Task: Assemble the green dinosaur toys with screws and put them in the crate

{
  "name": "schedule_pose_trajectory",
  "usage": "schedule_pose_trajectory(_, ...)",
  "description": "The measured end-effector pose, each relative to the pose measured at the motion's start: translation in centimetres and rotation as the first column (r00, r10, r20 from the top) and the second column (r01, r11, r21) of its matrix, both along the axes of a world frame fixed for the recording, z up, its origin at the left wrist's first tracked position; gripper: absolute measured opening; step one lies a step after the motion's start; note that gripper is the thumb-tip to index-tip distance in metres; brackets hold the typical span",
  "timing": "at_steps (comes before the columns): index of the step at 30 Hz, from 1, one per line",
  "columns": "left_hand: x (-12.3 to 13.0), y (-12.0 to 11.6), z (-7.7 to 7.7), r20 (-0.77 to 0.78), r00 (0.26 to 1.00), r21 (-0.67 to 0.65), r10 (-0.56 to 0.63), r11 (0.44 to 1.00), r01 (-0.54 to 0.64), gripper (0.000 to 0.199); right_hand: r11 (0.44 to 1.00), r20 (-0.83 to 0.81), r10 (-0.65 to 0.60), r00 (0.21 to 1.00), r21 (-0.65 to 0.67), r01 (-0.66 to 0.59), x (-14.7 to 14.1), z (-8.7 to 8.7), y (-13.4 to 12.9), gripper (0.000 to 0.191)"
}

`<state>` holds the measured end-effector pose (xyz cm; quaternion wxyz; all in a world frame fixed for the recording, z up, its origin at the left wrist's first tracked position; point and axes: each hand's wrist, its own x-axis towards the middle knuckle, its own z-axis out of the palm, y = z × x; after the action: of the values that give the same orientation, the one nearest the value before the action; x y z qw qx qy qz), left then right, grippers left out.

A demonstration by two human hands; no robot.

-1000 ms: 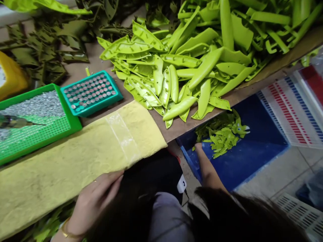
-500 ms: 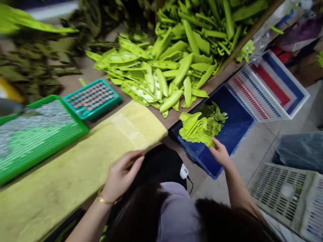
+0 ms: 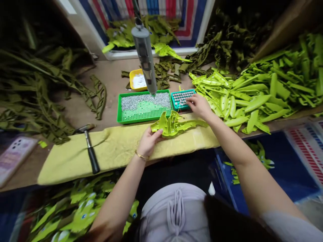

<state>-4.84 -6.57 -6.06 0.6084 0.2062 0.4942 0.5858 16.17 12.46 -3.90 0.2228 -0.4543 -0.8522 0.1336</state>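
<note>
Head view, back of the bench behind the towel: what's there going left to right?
phone → hammer → green tray of silver studs → teal tray of round studs → pile of lime-green plastic pieces

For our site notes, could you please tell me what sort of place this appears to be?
It is probably a small workshop for hand-finishing plastic parts. Lime-green moulded plastic pieces are heaped on the bench, a green tray holds small silver pieces, and a hammer lies on a yellow towel.
</note>
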Motion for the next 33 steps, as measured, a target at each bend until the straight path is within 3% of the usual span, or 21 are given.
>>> schedule_pose_trajectory(4, 0.2, -0.1, -0.9, 0.059, 0.998, 0.009, 0.035, 0.999, -0.036, 0.058, 0.998, 0.125, -0.048, 0.991, 0.050, 0.042, -1.4, -1.2, 0.1, 0.020)
schedule_pose_trajectory(8, 0.2, -0.1, -1.2, 0.066, 0.997, 0.026, 0.039, 0.999, -0.041, 0.058, 0.994, -0.001, -0.092, 0.996, 0.064, 0.092, -1.4, -0.3, -1.9, 0.014)
schedule_pose_trajectory(12, 0.2, 0.1, -1.3, 0.060, 0.998, 0.005, 0.028, 1.000, -0.028, 0.059, 0.989, -0.141, 0.123, 0.982, 0.102, -0.109, -3.0, 0.2, -5.8, 0.015)
schedule_pose_trajectory(16, 0.2, 0.2, -1.4, 0.056, 0.997, -0.004, 0.044, 0.999, -0.044, 0.059, 0.934, -0.049, 0.238, 0.970, 0.286, -0.215, -4.2, -0.6, -8.4, 0.017)
schedule_pose_trajectory(19, 0.2, 0.2, -1.5, 0.062, 0.997, -0.002, 0.036, 0.999, -0.036, 0.060, 0.941, -0.098, 0.177, 0.979, 0.309, -0.139, -3.9, -0.8, -6.9, 0.020)
schedule_pose_trajectory(22, 0.1, 0.2, -1.5, 0.064, 0.998, -0.002, 0.025, 1.000, -0.025, 0.061, 0.984, -0.178, 0.010, 0.984, 0.179, 0.023, -3.9, -0.9, -3.2, 0.019)
schedule_pose_trajectory(24, 0.1, 0.2, -1.4, 0.064, 0.998, -0.011, 0.026, 1.000, -0.025, 0.061, 0.996, -0.103, -0.035, 0.994, 0.082, 0.043, -4.2, -1.0, -0.9, 0.016)
schedule_pose_trajectory(26, 0.1, 0.2, -1.3, 0.065, 0.997, -0.021, 0.033, 0.999, -0.032, 0.060, 1.000, 0.000, 0.003, 1.000, 0.019, -0.003, -4.7, -1.2, 0.5, 0.014)
schedule_pose_trajectory(29, 0.1, 0.2, -1.1, 0.066, 0.997, -0.017, 0.033, 0.999, -0.032, 0.058, 1.000, 0.000, 0.025, 1.000, 0.018, -0.025, -4.7, -0.8, 0.2, 0.010)
schedule_pose_trajectory(33, 0.1, 0.3, -1.2, 0.046, 0.999, -0.024, 0.011, 1.000, -0.010, 0.056, 0.992, -0.222, -0.008, 0.975, 0.124, 0.037, -3.9, 0.0, -3.5, 0.015)
